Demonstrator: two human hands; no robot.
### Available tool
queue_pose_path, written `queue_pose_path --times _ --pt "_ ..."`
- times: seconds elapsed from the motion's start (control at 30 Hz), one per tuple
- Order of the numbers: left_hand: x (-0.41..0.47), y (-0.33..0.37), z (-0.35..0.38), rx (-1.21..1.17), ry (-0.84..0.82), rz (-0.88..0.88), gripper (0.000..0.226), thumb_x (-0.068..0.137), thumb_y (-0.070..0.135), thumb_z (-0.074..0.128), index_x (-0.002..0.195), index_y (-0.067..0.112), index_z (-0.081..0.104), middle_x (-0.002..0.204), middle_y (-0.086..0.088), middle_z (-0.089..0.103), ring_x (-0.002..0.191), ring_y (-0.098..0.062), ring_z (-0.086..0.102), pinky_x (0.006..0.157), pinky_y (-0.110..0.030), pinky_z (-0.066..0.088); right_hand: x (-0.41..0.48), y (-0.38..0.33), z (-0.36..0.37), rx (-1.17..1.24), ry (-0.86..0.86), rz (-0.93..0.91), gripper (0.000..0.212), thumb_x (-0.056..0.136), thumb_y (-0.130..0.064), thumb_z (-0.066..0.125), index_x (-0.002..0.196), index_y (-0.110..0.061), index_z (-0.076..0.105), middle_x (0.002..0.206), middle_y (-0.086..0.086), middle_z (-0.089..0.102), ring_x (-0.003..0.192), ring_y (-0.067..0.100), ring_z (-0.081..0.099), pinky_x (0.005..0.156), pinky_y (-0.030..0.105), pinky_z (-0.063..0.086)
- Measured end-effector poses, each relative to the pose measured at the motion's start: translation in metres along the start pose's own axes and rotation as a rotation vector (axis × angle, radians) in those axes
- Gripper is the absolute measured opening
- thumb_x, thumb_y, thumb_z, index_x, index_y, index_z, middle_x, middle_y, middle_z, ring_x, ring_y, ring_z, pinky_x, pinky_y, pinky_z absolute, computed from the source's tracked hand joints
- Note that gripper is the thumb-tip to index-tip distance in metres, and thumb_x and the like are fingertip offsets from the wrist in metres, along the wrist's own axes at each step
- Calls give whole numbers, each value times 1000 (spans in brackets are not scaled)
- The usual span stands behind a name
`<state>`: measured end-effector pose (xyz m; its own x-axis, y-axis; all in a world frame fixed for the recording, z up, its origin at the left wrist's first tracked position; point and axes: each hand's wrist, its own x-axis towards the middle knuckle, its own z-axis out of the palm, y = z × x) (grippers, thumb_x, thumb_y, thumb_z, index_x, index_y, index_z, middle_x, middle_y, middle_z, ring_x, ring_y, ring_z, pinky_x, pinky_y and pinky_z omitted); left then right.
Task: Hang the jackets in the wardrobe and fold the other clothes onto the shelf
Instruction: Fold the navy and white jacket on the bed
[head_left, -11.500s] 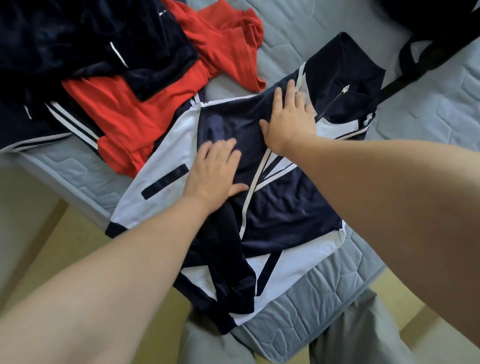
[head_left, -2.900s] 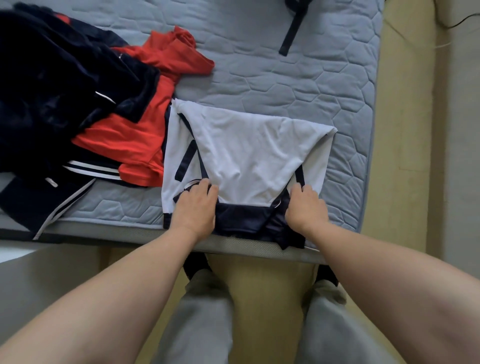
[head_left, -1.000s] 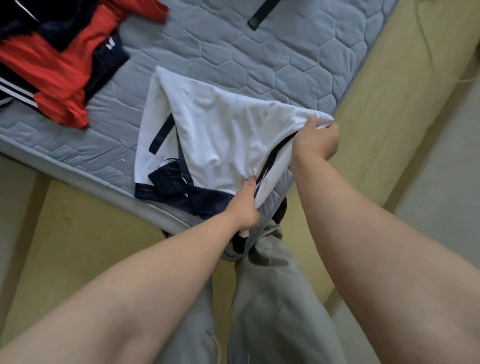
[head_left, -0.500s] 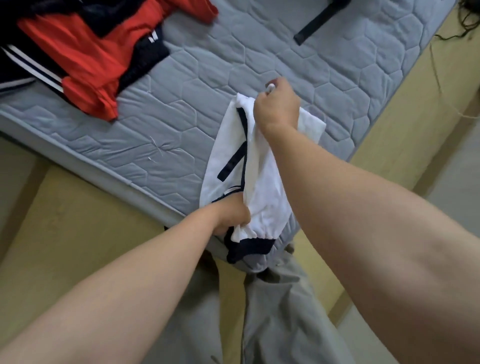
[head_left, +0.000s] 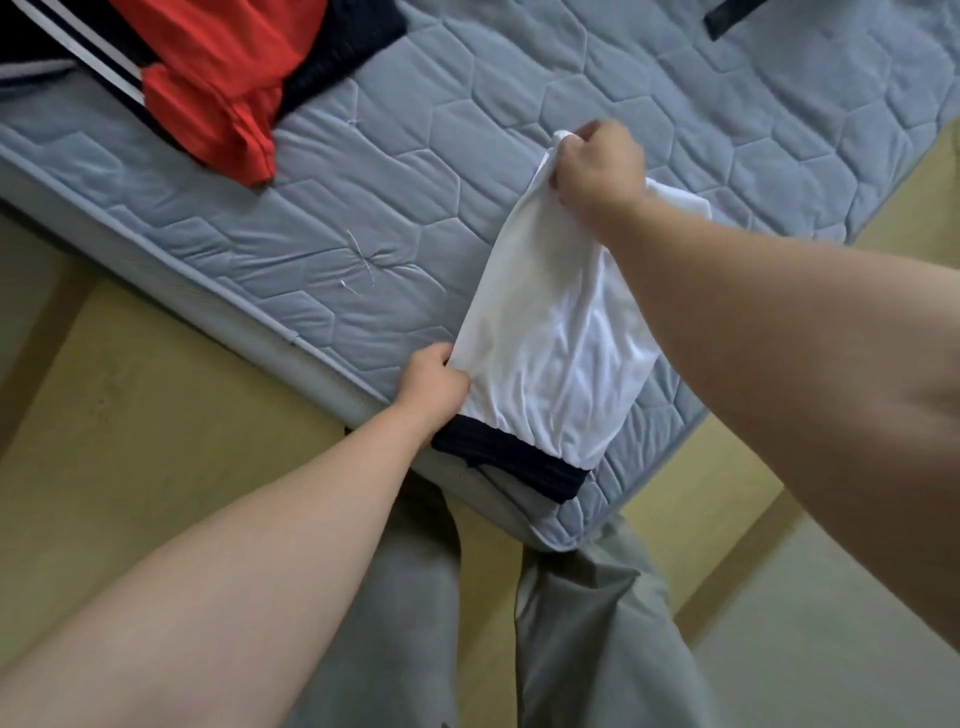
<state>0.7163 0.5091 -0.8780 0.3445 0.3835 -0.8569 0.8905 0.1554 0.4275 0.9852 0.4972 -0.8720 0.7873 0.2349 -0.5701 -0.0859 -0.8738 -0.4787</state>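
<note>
Head cam: both hands, L & R, pinch folded white jacket edges.

Grey quilted mattress, maybe a strap

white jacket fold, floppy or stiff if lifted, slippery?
Probably floppy: the white jacket drapes and creases between the left hand and right hand. Likely slippery, given its sheen, so the fold may slide open. Seems light; two pinches hold it.

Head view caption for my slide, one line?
The left hand and right hand grip the folded white jacket on the grey mattress corner.
</note>
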Motion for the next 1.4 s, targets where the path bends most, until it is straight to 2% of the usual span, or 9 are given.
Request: queue_pose_path --times 0.1,0.2,0.33,0.47,0.7,0.87,1.1,1.2,1.4 --pt "0 0 3 99 79 55 22 79 -1 49 76 18 58 72 5 59 69 -18 54 53 -26 36 7 2 -3 -41 51 -4 39 99 -43 48 119 -13 64 123 7 67 119 26 59 95 30 43" --pt "-2 -2 8 285 172 64 16 84 6 54 96 15 58 99 3 55 86 -20 53 66 -27 39 1 3 -2 -61 -8 -60 38 100 -39 46 133 -20 54 128 6 64 118 25 59 94 29 43" --pt "-1 -3 12 266 229 5 29 90 15 61 118 14 53 118 -4 58 94 -20 52 77 -32 39 -25 14 -14 -17 16 -191 43 93 -25 42 136 -30 47 105 -2 67 94 18 61 81 34 48" --pt "3 3 16 267 150 -65 25 94 27 58 115 14 52 115 -7 64 92 -25 56 73 -32 39 -71 56 -24 47 162 -245 36 91 -16 49 126 -22 54 89 -15 53 78 4 50 73 20 37" --pt "12 11 24 418 50 -107 41 97 34 47 121 2 54 128 -20 56 111 -38 55 84 -36 39 -140 156 -11 20 196 167 26 98 -22 52 124 -21 54 121 5 46 88 20 53 77 34 42" --pt "17 8 25 429 -10 -132 40 95 39 52 118 7 50 124 -14 60 101 -31 56 84 -35 42 -138 183 -15 60 90 178 25 99 -33 52 123 -29 57 114 0 46 82 12 53 79 33 44" --pt "37 99 27 281 329 220 42 80 26 63 117 12 49 117 -9 60 104 -29 58 87 -38 47 -83 171 -48 421 303 251 35 91 -29 57 125 -26 51 119 4 49 86 12 55 84 27 47" --pt "63 160 29 206 305 288 62 77 26 66 135 14 46 126 -7 60 115 -26 58 100 -39 47 -42 164 -75 506 198 200 45 86 -14 53 127 -29 60 125 11 51 89 12 58 78 18 51" --pt "94 233 36 143 111 230 54 70 16 59 123 24 54 107 2 59 101 -20 57 77 -25 46 9 144 -114 275 -310 -63 36 78 -2 56 99 -20 78 85 12 73 71 13 59 69 31 49"
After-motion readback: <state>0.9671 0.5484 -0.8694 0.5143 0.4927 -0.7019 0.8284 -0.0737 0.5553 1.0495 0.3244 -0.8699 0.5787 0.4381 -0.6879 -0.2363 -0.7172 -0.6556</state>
